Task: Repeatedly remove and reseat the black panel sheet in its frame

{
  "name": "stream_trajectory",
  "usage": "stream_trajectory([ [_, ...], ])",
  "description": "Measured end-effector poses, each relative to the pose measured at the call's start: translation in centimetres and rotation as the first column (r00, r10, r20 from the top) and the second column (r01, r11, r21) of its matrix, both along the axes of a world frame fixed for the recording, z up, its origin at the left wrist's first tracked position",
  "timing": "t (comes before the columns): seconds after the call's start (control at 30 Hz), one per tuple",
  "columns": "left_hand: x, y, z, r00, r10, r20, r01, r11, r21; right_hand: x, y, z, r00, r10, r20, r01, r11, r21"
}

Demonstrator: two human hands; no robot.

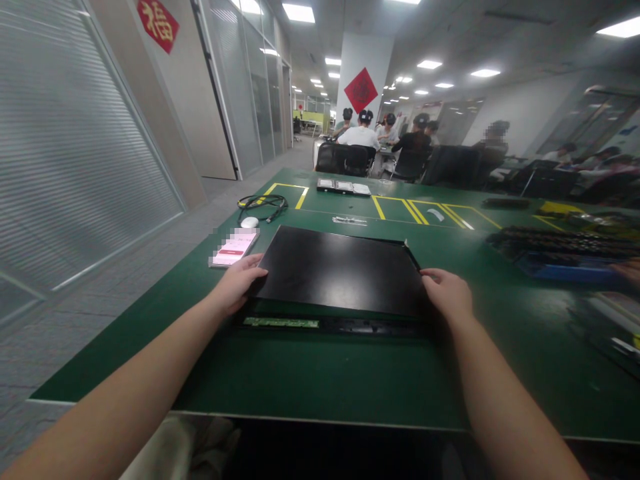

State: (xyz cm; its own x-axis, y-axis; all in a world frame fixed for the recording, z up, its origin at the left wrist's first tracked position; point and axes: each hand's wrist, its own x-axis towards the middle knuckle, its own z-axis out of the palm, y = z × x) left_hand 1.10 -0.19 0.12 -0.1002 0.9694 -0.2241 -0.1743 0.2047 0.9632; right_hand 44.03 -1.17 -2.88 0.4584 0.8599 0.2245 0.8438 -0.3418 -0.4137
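A dark, glossy display panel (340, 270) lies between my hands above the green table. My left hand (242, 283) grips its left edge, thumb on top and fingers at the side. At the right edge, my right hand (447, 291) holds the panel the same way, its thumb on the rim. Along the near side of the panel runs a black strip (373, 326) with a narrow green circuit board (281, 323) at its left part. What lies under the panel is hidden.
Left of the panel are a phone (234, 247), a white mouse (249, 223) and a coiled black cable (270, 208). Yellow tape marks (390, 198) and a dark tray with light pieces (344, 187) lie farther back. A blue tray (560, 267) sits at right. Several people sit beyond the table.
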Motion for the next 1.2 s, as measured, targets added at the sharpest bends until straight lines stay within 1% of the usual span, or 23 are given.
stream_trajectory([
  [0.27, 0.14, -0.08, 0.11, 1.000, 0.014, -0.022, -0.014, 1.000, 0.011, 0.19, 0.18, -0.03, 1.000, -0.006, -0.024, 0.005, 1.000, -0.020],
  [0.47, 0.31, -0.29, 0.32, 0.999, 0.025, -0.029, -0.024, 1.000, 0.019, 0.25, 0.15, -0.13, 1.000, -0.005, -0.024, 0.005, 1.000, 0.009],
  [0.83, 0.32, -0.25, -0.03, 1.000, 0.006, -0.003, -0.006, 0.998, 0.068, 0.48, 0.19, -0.40, 1.000, 0.004, -0.020, -0.003, 0.999, 0.035],
  [1.0, 0.32, -0.27, 0.00, 1.000, 0.004, -0.015, -0.003, 0.998, 0.069, 0.37, 0.15, -0.24, 1.000, -0.003, -0.024, 0.003, 1.000, 0.006],
  [1.2, 0.15, -0.22, -0.16, 0.999, -0.023, -0.032, 0.025, 0.997, 0.078, 0.52, 0.22, -0.42, 1.000, 0.011, -0.013, -0.010, 1.000, 0.019],
])
